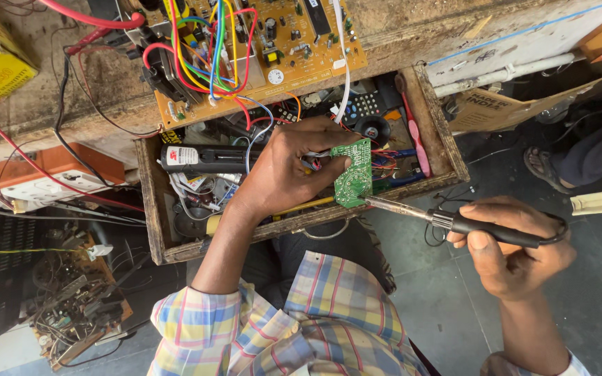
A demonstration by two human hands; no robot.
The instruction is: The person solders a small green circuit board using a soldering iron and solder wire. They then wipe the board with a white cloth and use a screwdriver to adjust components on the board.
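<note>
While the left hand (283, 167) pinches a small green circuit board (354, 173) by its left edge, fingers pressed together, the board stands tilted over the open wooden drawer (153, 230) at frame centre. Right hand (517, 244), lower right, is wrapped tight round a black soldering iron (454, 221); its metal tip touches the board's lower right corner. Drawer crammed: black tube, wires, pink toothbrush (416, 136) along its right wall. Larger brown circuit board (280, 49) overhangs the drawer's top edge. Open grey floor (440, 306) lies below the iron, lower right.
</note>
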